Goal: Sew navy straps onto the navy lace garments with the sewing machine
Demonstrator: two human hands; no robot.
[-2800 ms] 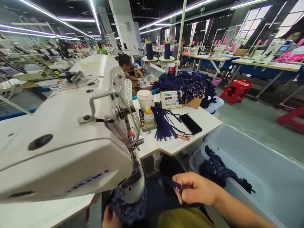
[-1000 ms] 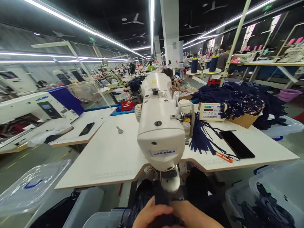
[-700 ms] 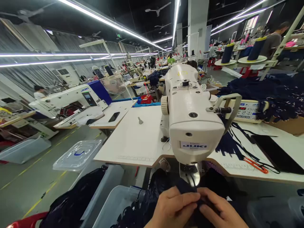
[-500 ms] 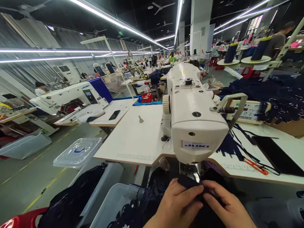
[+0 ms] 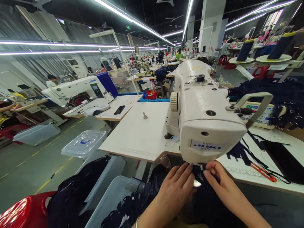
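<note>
Under the head of a white JUKI sewing machine (image 5: 211,136), both hands work at dark navy fabric (image 5: 206,196). My left hand (image 5: 174,190) is at the left of the needle area, its fingers together and closed over the cloth; their tips are partly hidden below the machine head. On the right side, my right hand (image 5: 219,179) pinches the fabric between thumb and fingers close under the head. A shiny metal part (image 5: 197,183) shows between the hands. The needle itself is hidden from view.
Left of the machine, the white table (image 5: 133,136) carries a small metal piece (image 5: 144,116). On the right lie orange-handled snips (image 5: 263,172), a dark phone-like slab (image 5: 283,158) and navy straps (image 5: 239,152). Clear plastic bins (image 5: 116,193) with dark pieces stand below left.
Both hands have moved forward and upward, closer under the machine head, with the fabric. They are slightly farther apart, exposing the shiny metal part. The view has shifted leftward.
</note>
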